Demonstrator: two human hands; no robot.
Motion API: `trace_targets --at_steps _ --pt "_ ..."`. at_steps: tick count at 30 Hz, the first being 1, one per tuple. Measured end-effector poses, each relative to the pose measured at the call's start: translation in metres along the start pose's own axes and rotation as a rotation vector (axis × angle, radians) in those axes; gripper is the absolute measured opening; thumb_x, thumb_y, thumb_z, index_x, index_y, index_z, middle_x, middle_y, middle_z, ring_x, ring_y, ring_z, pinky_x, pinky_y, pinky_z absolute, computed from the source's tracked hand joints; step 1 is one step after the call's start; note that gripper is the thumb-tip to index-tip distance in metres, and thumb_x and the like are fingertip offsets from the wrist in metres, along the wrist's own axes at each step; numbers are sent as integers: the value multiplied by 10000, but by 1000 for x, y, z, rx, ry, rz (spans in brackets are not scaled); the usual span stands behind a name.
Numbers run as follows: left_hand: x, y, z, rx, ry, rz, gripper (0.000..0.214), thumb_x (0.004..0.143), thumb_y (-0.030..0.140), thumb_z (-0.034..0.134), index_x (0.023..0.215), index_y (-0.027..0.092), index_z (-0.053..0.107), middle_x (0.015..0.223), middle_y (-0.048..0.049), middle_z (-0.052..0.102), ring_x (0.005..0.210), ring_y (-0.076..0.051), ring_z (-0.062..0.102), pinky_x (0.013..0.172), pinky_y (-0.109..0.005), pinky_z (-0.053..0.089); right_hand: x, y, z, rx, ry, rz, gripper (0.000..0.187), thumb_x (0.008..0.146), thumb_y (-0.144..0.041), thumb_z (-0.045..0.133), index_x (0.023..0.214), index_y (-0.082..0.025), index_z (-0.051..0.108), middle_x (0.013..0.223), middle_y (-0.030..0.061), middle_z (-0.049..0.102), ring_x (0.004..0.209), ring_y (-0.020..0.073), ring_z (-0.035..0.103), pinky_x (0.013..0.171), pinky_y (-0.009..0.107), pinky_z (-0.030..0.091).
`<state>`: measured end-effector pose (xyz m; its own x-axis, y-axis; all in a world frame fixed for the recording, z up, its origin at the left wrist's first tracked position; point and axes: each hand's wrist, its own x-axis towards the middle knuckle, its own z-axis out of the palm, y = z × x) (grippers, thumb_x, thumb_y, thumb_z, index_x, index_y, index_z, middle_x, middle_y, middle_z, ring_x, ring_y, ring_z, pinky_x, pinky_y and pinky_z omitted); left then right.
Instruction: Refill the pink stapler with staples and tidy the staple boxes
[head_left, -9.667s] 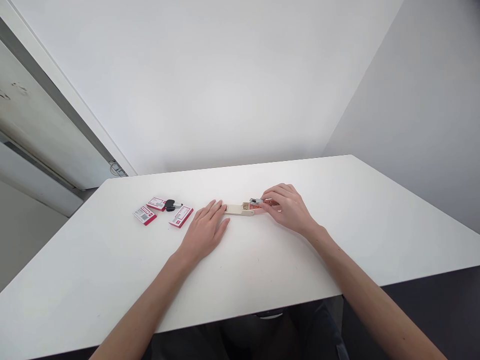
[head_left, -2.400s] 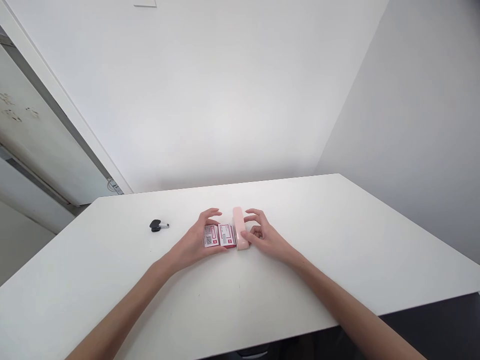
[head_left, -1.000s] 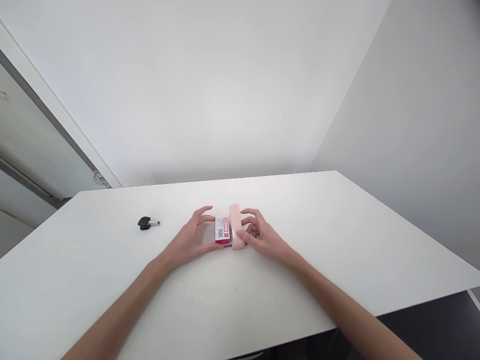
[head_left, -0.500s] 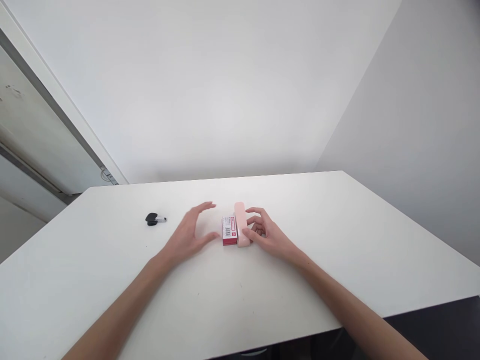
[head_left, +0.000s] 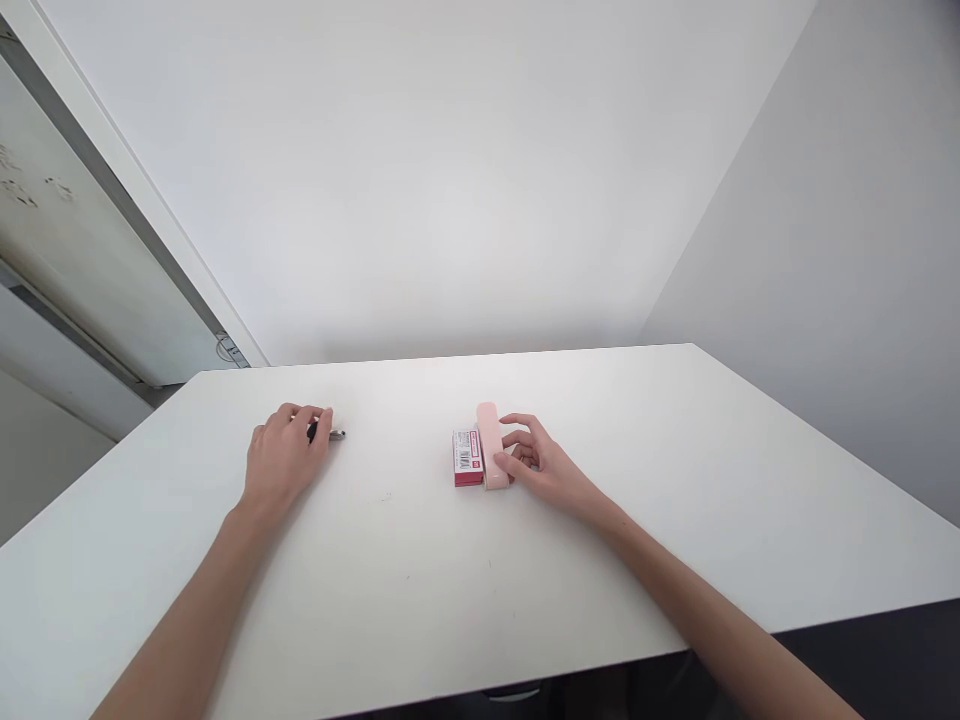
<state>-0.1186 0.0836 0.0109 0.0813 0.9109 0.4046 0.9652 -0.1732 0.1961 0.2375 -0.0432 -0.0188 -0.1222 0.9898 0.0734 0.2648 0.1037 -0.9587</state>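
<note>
My left hand (head_left: pixel 286 452) is closed over a black staple remover (head_left: pixel 312 432), whose metal end sticks out to the right past the fingers. Most of its black body is hidden beneath the hand. In the middle of the table lies a pink stapler (head_left: pixel 490 440), its long side facing me lengthwise. My right hand (head_left: pixel 541 462) grips it from the right, thumb near its close end and fingers curled along its side. Against the stapler's left side sits a small red-and-white box of staples (head_left: pixel 467 458), label up, touched by neither hand.
The white table (head_left: pixel 420 620) has its near edge at the bottom, with a dark area below. A white wall (head_left: pixel 450 180) stands behind its far edge, and a grey wall (head_left: pixel 862 260) rises at right. A door frame (head_left: pixel 150 210) is at left.
My left hand has moved left, away from the box of staples, and closed over the staple remover. My right hand stays at the stapler. The view has shifted slightly.
</note>
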Motion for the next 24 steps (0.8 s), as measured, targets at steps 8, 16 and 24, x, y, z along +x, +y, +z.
trace_targets --at_steps 8,16,24 --pt "-6 18 2 -221 -157 36 412 984 556 420 1006 232 673 1108 -75 701 798 -214 647 756 -364 508 0 0 1 2 0 -1 494 966 -566 585 1361 -321 417 1141 37 700 796 176 648 782 388 533" --pt "-15 62 18 -523 -269 111 414 940 599 566 1126 245 673 998 -41 722 779 -187 615 743 -327 513 2 1 1 21 -9 -8 478 973 -541 591 1359 -317 418 1134 32 699 790 172 642 799 390 530" --pt "-7 111 30 -674 -366 128 424 987 592 493 1095 248 718 1021 -23 751 842 -197 645 786 -325 514 3 0 1 42 -9 10 470 970 -520 605 1353 -315 425 1122 29 698 781 167 632 781 379 528"
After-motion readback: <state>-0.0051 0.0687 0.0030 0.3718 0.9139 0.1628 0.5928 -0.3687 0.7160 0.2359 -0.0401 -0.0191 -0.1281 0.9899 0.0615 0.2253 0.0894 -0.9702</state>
